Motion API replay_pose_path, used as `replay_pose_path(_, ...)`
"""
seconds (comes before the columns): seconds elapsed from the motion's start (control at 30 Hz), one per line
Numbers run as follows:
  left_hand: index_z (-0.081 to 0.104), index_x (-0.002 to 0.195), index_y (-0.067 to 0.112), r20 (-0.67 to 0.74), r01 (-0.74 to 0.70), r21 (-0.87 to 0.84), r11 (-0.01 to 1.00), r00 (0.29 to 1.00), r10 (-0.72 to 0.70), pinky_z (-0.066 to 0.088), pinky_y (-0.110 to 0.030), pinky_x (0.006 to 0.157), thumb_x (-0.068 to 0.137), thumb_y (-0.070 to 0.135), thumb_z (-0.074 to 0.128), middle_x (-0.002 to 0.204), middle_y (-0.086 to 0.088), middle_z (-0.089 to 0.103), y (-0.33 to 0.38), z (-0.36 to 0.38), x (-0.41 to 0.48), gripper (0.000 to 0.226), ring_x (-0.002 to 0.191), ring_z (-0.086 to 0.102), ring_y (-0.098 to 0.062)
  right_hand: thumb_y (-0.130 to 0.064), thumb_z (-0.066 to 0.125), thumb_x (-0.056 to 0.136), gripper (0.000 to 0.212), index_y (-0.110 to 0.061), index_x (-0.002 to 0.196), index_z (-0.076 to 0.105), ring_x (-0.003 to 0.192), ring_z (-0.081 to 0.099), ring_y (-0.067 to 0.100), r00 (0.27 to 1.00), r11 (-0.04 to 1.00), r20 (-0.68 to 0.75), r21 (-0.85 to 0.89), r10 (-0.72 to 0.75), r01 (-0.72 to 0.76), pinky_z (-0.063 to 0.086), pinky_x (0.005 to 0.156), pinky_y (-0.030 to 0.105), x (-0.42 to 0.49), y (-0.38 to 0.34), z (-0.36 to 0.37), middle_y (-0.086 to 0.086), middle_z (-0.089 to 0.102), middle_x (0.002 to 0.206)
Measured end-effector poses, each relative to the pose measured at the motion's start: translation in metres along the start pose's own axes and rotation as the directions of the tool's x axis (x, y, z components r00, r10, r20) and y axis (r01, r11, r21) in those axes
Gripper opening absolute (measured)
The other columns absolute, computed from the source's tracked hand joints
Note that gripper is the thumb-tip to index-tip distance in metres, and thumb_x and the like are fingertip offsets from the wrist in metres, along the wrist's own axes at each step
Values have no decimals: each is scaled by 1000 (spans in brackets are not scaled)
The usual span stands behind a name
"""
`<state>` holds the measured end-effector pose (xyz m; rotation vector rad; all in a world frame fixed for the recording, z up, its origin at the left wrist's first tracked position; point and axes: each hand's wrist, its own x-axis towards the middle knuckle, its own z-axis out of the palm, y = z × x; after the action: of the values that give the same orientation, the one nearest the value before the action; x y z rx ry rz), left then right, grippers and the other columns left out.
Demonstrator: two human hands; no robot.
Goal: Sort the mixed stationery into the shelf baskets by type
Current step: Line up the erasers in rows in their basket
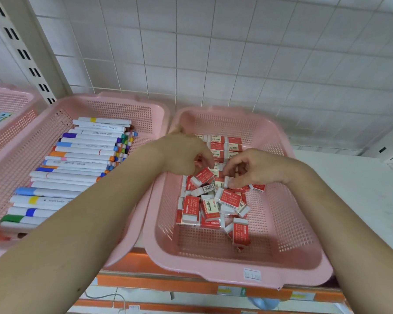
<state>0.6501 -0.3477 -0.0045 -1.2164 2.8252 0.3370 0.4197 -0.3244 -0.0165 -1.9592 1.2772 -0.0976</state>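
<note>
- The orange front edge of the shelf [168, 283] runs along the bottom, and the baskets stand on the shelf above it.
- The right-hand pink mesh basket [236, 268] overhangs that edge and carries a small white price label [251, 274] on its near rim.
- The erasers [213, 207] lie in this basket in a loose heap. They are small white blocks in red and white paper sleeves, some showing "2B" and others a barcode.
- A single eraser [241, 234] lies at the near end of the heap with its red face up.
- The right hand [256, 168] is over the middle of the heap, thumb and forefinger pinching a white-ended eraser [227, 182].
- The left hand [182, 152] is just beside it, the two hands close but apart. Its fingers curl down onto a tilted eraser [202, 176]; blur hides whether they grip it.
- At the far end of the basket, more erasers sit in neat rows.
- To the left, a second pink basket [127, 105] holds white-barrelled markers [82, 155] with coloured caps, laid side by side.
- A third pink basket [7, 98] shows at the far left edge.
- Behind it all are a slotted shelf upright [21, 48] and a white tiled wall [236, 53].
</note>
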Motion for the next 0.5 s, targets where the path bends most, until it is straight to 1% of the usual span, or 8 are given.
replay_pose_path(0.07, 65, 119, 48, 54, -20, 38, 999, 998, 18, 14, -37, 99, 88, 26, 66, 89, 34, 52, 2, -1, -1, 38, 95, 47, 1, -32, 83, 77, 17, -31, 93, 76, 80, 62, -3, 999, 999, 30, 9, 33, -34, 47, 74, 20, -1, 0, 0, -23, 71, 86)
replay_pose_path(0.13, 63, 122, 51, 94, -16, 59, 998, 995, 10, 16, -35, 97, 86, 25, 67, 89, 34, 51, 4, -3, -2, 45, 97, 48, -1, -29, 83, 77, 16, -27, 92, 76, 75, 62, -6, 999, 999, 21, 23, 30, -31, 45, 71, 18, -1, 0, 0, -23, 71, 83)
replay_pose_path(0.23, 61, 125, 49, 122, -1, 38, 999, 993, -4, 19, -35, 100, 85, 32, 71, 103, 30, 59, 5, -4, -2, 45, 103, 51, -2, -26, 82, 79, 14, -27, 91, 76, 71, 62, -6, 1000, 1000, -10, 22, 8, -8, 46, 67, 16, 0, 0, 1, -21, 71, 81)
replay_pose_path(0.3, 60, 127, 44, 117, 17, 30, 999, 993, -20, 21, -34, 102, 84, 36, 74, 111, 27, 61, 4, -3, -1, 46, 101, 51, 0, -24, 82, 79, 14, -27, 90, 75, 70, 62, -5, 999, 1000, -36, 20, -10, 11, 46, 63, 13, 0, 0, 0, -20, 71, 80)
replay_pose_path(0.37, 63, 125, 40, 104, 27, 35, 999, 994, -31, 22, -34, 103, 83, 40, 76, 100, 27, 60, 3, -1, 1, 44, 95, 49, 0, -22, 83, 77, 16, -28, 87, 73, 68, 61, -4, 994, 999, -101, 24, -29, 31, 46, 62, 13, 1, 1, 1, -18, 70, 78)
replay_pose_path(0.43, 67, 121, 36, 66, 29, 44, 999, 997, -32, 23, -35, 105, 83, 41, 75, 84, 29, 51, 2, 0, 1, 39, 90, 47, -4, -24, 85, 74, 20, -32, 83, 69, 67, 57, -4, 974, 999, -219, 4, -51, 53, 46, 62, 15, 4, 3, 2, -15, 67, 77)
replay_pose_path(0.47, 69, 121, 35, 39, 36, 49, 998, 999, -38, 24, -35, 106, 84, 40, 73, 81, 29, 49, 2, 0, 1, 38, 90, 46, -6, -26, 85, 74, 22, -34, 83, 67, 68, 56, -2, 955, 998, -288, -35, -67, 59, 47, 63, 17, 5, 3, 2, -15, 65, 79)
replay_pose_path(0.5, 69, 121, 33, 10, 45, 61, 997, 999, -46, 25, -36, 107, 83, 40, 72, 83, 26, 51, 2, 0, 0, 38, 92, 48, -8, -29, 85, 74, 23, -36, 82, 64, 69, 55, -1, 932, 993, -349, -97, -94, 64, 46, 63, 18, 6, 3, 2, -15, 63, 81)
